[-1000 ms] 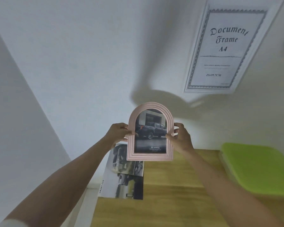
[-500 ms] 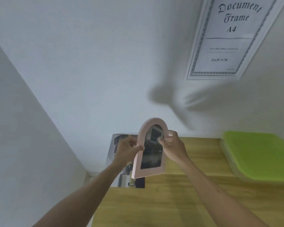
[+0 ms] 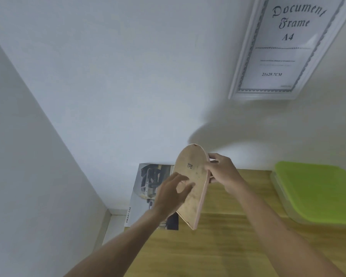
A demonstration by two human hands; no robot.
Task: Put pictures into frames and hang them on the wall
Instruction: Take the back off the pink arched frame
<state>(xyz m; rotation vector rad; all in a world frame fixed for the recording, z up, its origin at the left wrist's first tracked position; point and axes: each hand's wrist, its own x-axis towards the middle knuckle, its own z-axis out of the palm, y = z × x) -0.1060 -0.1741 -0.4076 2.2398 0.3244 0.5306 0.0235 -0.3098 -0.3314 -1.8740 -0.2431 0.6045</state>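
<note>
The arched pink frame [image 3: 194, 176] is turned so its brown backing board faces me, with a small metal hanger near the top. My right hand [image 3: 222, 172] grips its right edge. My left hand [image 3: 172, 193] lies on the lower left of the backing with fingers spread. The car picture inside is hidden from view. A white A4 document frame [image 3: 284, 48] hangs on the wall at the upper right.
A car magazine [image 3: 146, 188] lies on the wooden table [image 3: 218, 248] against the wall, partly behind the frame. A green-lidded box [image 3: 318, 192] sits at the table's right. The white walls meet in a corner at the left.
The frame came down from the wall and was rotated from front-facing to back-facing. My left hand shifted from its left edge onto the backing board.
</note>
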